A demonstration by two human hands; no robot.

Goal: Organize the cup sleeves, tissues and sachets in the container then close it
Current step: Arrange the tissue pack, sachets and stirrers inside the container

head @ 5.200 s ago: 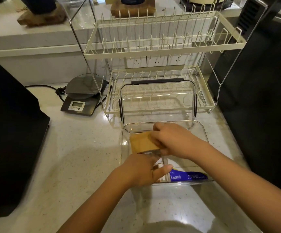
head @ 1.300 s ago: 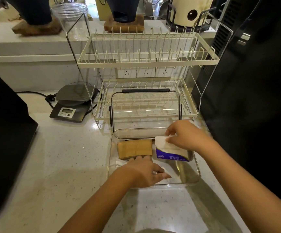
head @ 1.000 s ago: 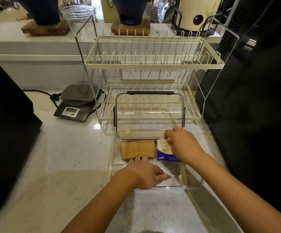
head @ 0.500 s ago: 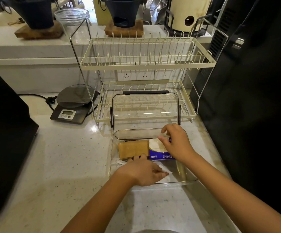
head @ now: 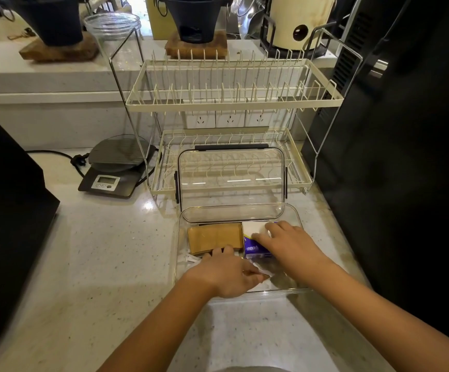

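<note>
A clear plastic container point(head: 295, 218) sits open on the counter, its hinged lid point(head: 231, 173) standing upright behind it. Inside, a stack of brown cup sleeves point(head: 212, 237) lies at the back left. A purple and white tissue pack point(head: 254, 244) lies beside them on the right. My right hand point(head: 285, 242) rests on top of the tissue pack, fingers spread over it. My left hand point(head: 226, 272) reaches into the front of the container, fingers lying on white sachets point(head: 191, 260) that peek out at its left.
A cream two-tier dish rack point(head: 231, 103) stands right behind the container. A kitchen scale point(head: 116, 167) with its cord sits at the back left. A black appliance point(head: 8, 210) borders the left, a tall black one point(head: 406, 157) the right.
My right hand has set the tissue pack down flat beside the cup sleeves and now presses on it. My left hand stays at the container's front over the sachets.
</note>
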